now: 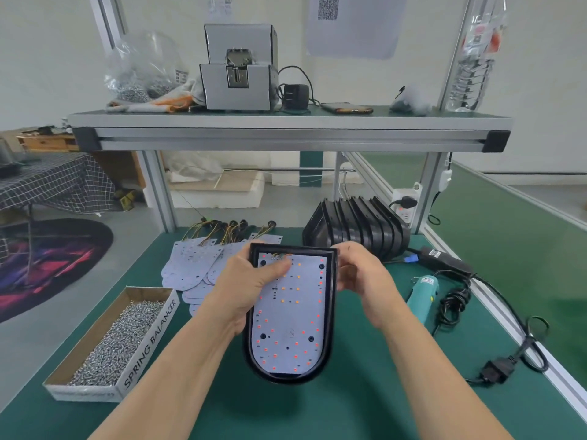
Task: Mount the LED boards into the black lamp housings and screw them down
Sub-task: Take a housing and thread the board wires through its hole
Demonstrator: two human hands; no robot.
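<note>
In the head view, you hold the black lamp housing (331, 312) in front of you over the green bench mat (365, 408). Its long axis runs straight away from you, with the flat end far and the rounded end near. I cannot tell whether the rounded end touches the mat. The LED board (286, 331) lies inside the housing, filling it from wall to wall. Your left hand (251, 287) grips the left wall, its thumb pressed on the board's far end. Your right hand (359, 274) curls round the right rim near the far corner. The board's dark mounting holes look unfilled, so I judge the screwing is yet to come. What matters now is the sideways layout. The teal electric screwdriver (424, 293) lies just beside your right hand, on its outer side. The box of screws (117, 338) sits well off to the left, nearer your left hand. The housing is between the two, so each hand reaches outward without crossing the other.
</note>
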